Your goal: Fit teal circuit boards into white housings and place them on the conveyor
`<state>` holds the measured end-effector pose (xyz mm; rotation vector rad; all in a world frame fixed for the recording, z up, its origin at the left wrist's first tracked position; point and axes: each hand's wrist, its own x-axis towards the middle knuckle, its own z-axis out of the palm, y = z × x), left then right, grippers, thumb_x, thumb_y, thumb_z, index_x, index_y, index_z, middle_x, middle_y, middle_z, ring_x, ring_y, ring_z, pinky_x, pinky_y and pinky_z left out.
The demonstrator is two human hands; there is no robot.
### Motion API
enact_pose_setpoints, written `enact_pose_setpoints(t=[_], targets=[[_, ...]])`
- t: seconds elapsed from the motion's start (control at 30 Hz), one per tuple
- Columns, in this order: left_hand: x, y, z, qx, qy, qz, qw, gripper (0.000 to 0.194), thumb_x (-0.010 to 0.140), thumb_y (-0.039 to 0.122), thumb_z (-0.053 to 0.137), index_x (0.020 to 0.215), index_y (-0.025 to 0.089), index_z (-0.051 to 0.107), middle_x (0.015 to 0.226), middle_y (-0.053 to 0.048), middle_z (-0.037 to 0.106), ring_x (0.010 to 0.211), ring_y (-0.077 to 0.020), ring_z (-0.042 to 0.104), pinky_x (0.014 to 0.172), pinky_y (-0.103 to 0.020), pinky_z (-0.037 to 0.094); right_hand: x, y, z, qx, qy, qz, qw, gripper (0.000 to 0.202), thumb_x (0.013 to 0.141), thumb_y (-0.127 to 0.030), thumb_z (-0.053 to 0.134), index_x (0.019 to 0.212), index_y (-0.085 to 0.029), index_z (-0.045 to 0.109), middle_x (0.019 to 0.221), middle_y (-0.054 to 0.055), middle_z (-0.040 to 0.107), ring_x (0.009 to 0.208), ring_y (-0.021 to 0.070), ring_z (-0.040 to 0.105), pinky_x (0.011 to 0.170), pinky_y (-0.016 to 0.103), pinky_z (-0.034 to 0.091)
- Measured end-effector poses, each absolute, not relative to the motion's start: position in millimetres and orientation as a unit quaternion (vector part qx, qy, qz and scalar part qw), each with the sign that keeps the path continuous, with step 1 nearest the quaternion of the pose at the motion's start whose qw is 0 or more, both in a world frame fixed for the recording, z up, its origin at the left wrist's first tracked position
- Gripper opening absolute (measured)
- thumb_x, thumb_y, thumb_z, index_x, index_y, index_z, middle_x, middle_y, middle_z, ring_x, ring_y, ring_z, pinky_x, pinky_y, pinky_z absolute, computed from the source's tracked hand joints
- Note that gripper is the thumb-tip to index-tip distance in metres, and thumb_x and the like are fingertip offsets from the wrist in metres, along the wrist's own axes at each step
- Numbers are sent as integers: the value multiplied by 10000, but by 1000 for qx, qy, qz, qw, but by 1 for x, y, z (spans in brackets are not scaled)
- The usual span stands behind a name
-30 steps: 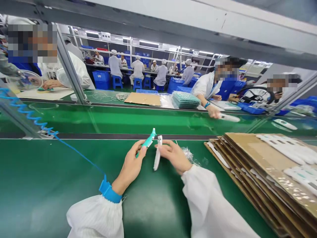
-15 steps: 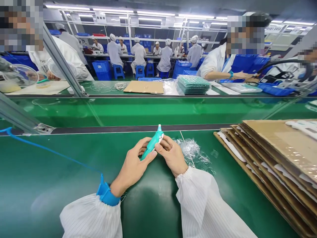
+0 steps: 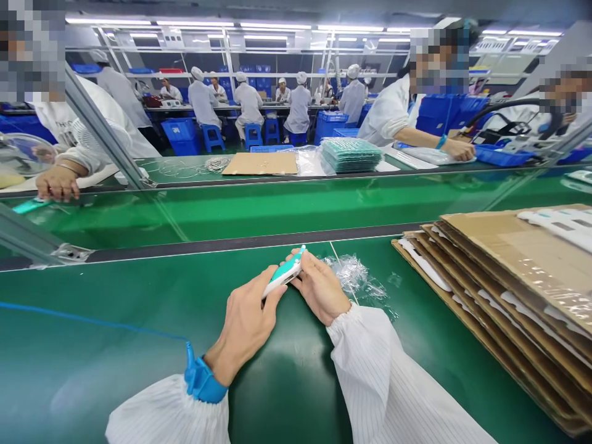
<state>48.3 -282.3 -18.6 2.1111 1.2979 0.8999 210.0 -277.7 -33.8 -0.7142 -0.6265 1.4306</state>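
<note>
A slim teal and white device (image 3: 285, 273) is held between my two hands above the green work surface (image 3: 139, 327), its narrow tip pointing up and away. My left hand (image 3: 247, 320) grips the lower end between thumb and fingers; a blue strap (image 3: 203, 377) circles that wrist. My right hand (image 3: 321, 285) is closed around the upper end near the tip. The white side with a dark slot faces me. Crumpled clear plastic (image 3: 358, 277) lies just beyond my right hand.
Stacked cardboard sheets (image 3: 490, 296) with white parts stand at the right. A blue cord (image 3: 92, 319) runs left from my wrist. Beyond a green belt (image 3: 277, 209), one person's hand (image 3: 59, 182) holds a teal item; another person's hand (image 3: 457, 149) is near blue trays.
The device has been turned, so its white side shows more and it lies flatter. At the left, the other person's hand has come forward over the belt with a teal item. The view has shifted slightly.
</note>
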Motion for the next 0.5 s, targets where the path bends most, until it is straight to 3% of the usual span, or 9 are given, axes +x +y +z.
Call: enact_pose_setpoints(t=[0.13, 0.27, 0.43, 0.5], targets=[[49, -288, -20, 785, 483, 326, 208, 360, 1014, 369, 508, 1328, 261, 649, 1128, -48, 736, 858, -227, 687, 716, -298, 438, 207, -280, -32, -300, -289, 621, 664, 392, 793, -545, 856, 959, -234, 686, 971, 20, 629, 931, 200, 592, 915, 348, 503], [51, -291, -16, 783, 466, 339, 232, 356, 1021, 339, 495, 1349, 300, 627, 1152, -24, 729, 886, -213, 685, 756, -287, 436, 209, -281, -29, -303, -310, 617, 657, 380, 823, -570, 822, 913, -232, 673, 932, 15, 607, 865, 179, 560, 865, 319, 502], [52, -288, -12, 744, 500, 302, 326, 338, 1002, 434, 510, 1254, 275, 670, 898, -28, 740, 766, -232, 660, 663, -282, 391, 211, -280, -34, -331, -317, 630, 627, 403, 806, -591, 829, 944, -244, 680, 985, 15, 622, 894, 173, 572, 863, 304, 500], [52, -287, -13, 739, 502, 308, 326, 361, 1007, 436, 493, 1277, 269, 664, 1015, -52, 745, 860, -257, 675, 718, -299, 416, 209, -280, -36, -331, -319, 629, 627, 410, 813, -604, 817, 985, -257, 681, 1024, 22, 642, 964, 198, 596, 915, 337, 499]])
